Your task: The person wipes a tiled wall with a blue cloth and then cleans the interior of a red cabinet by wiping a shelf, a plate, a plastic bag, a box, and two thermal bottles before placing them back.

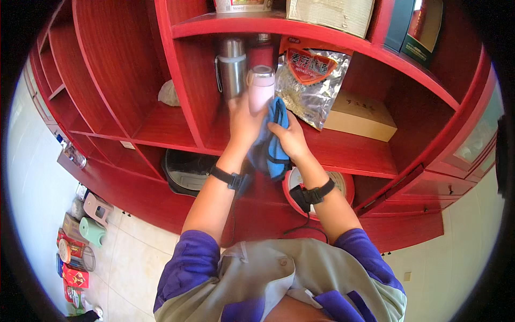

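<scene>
A pale pink bottle point(262, 92) with a shiny lid stands upright in my left hand point(245, 122), whose fingers close around its lower part and are slightly blurred. In my right hand point(290, 138) is a bunched blue cloth point(277, 153) with dark edging, gripped between thumb and fingers. The cloth's upper end reaches the bottle's side. Just behind, inside a red shelf compartment, are a silver thermos point(234, 70) with a strap and a dark red bottle point(263, 53), partly hidden by the pink one.
A silver foil bag point(316, 88) leans beside a flat cardboard box point(360, 118) on the red shelf point(343, 156). Overhead is a pale carton point(330, 15). Below lie a black container point(188, 170) and a round red-rimmed item point(338, 185). Stools point(93, 232) and boxes line the left wall.
</scene>
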